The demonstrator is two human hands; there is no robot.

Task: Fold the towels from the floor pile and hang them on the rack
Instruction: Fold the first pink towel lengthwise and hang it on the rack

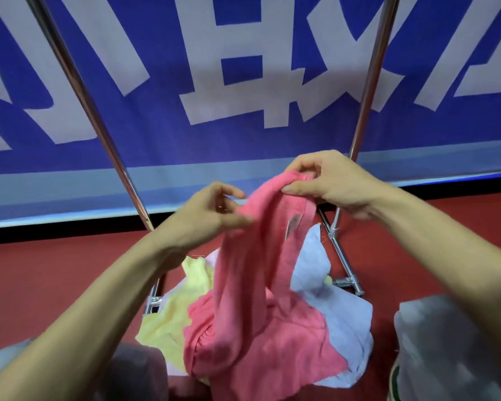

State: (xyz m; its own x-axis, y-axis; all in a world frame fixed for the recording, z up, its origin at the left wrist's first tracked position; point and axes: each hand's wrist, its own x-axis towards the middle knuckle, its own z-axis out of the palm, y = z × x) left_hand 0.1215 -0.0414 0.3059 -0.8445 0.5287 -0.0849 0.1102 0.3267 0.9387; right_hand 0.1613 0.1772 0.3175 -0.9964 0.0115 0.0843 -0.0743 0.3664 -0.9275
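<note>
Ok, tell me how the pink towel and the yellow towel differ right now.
The pink towel is lifted, pinched by the left hand and right hand; the yellow towel lies untouched on the floor. The pink one hangs in a long drape with its lower part still on the pile; the yellow one sits crumpled and low, partly hidden behind the pink. Both are unfolded and off the rack.
</note>
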